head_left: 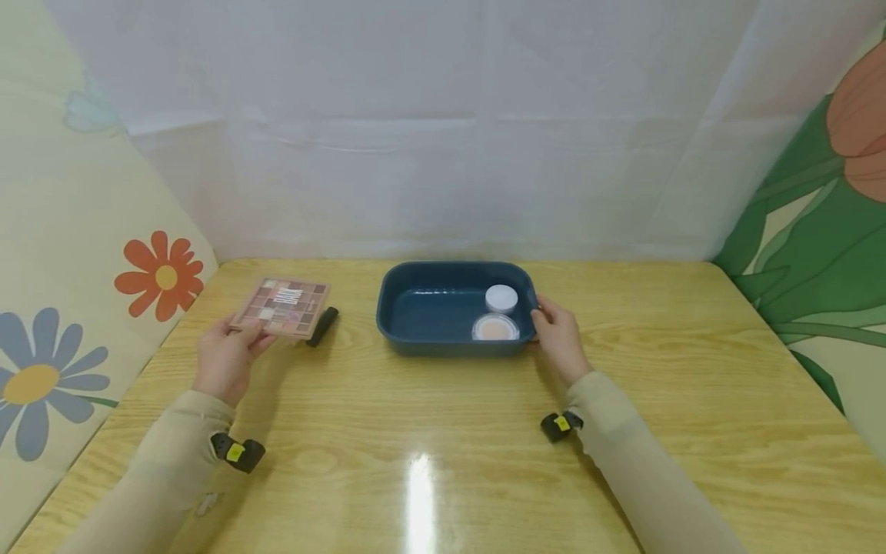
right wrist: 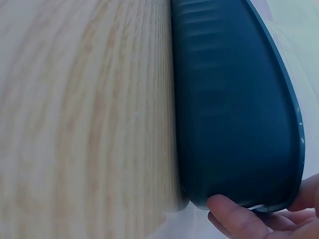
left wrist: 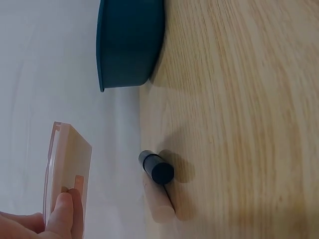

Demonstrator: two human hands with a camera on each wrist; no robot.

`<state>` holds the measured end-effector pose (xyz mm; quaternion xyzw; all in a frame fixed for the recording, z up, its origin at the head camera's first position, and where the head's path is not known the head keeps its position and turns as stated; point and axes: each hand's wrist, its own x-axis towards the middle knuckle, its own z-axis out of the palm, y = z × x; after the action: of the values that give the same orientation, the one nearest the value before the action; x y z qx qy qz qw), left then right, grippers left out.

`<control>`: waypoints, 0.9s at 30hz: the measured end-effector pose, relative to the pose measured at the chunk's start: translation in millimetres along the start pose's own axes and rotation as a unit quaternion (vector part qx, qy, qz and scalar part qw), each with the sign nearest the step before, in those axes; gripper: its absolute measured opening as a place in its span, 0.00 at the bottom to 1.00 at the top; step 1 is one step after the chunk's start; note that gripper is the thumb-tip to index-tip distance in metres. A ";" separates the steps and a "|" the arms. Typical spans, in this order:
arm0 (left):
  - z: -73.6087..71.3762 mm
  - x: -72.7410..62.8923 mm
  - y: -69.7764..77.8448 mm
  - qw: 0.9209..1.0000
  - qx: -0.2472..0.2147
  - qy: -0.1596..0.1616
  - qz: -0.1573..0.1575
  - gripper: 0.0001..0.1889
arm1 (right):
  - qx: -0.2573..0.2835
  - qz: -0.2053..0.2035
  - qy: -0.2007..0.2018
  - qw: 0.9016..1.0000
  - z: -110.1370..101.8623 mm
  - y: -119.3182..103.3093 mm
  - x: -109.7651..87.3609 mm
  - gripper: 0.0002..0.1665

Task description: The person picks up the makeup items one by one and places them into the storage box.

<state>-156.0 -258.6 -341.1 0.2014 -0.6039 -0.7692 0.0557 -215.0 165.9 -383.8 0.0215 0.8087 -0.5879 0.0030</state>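
My left hand (head_left: 227, 355) pinches an eyeshadow palette (head_left: 282, 308) by its near left edge, thumb on top, and holds it raised above the table. The palette has a clear lid over rows of pink and brown pans. Just past its right edge a black cylindrical tube (head_left: 322, 327) lies on the wood; in the left wrist view a beige tube (left wrist: 158, 203) lies against it. My right hand (head_left: 559, 335) grips the right end of a dark blue basin (head_left: 443, 348), thumb at the rim and fingers outside. Inside sit a white round jar (head_left: 501, 298) and a round compact (head_left: 495, 328) with a clear lid.
The wooden table (head_left: 388, 431) carries all of this. A white cloth (head_left: 443, 154) hangs behind its far edge. Flower-printed panels (head_left: 55, 308) stand along both sides.
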 end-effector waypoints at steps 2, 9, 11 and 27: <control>0.2 -1.4 0.0 1.000 0.000 -0.003 0.000 0.32 | -0.001 0.001 0.001 1.000 0.0 -0.2 -0.2 0.27; -0.9 -5.8 2.3 1.000 -0.016 -0.020 0.003 0.33 | 0.008 0.017 -0.009 1.000 -0.2 -0.2 0.1 0.28; -1.0 -6.9 2.8 0.999 -0.021 -0.026 0.004 0.33 | 0.014 0.020 -0.010 1.000 -0.2 0.1 0.3 0.28; 9.4 -17.1 0.6 0.996 -0.017 -0.079 0.031 0.33 | 0.017 0.010 0.000 1.000 0.0 1.9 0.3 0.27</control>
<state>-144.1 -244.6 -334.5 0.1204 -0.5989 -0.7909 0.0347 -215.2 166.5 -385.6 0.0295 0.7984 -0.6014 0.0089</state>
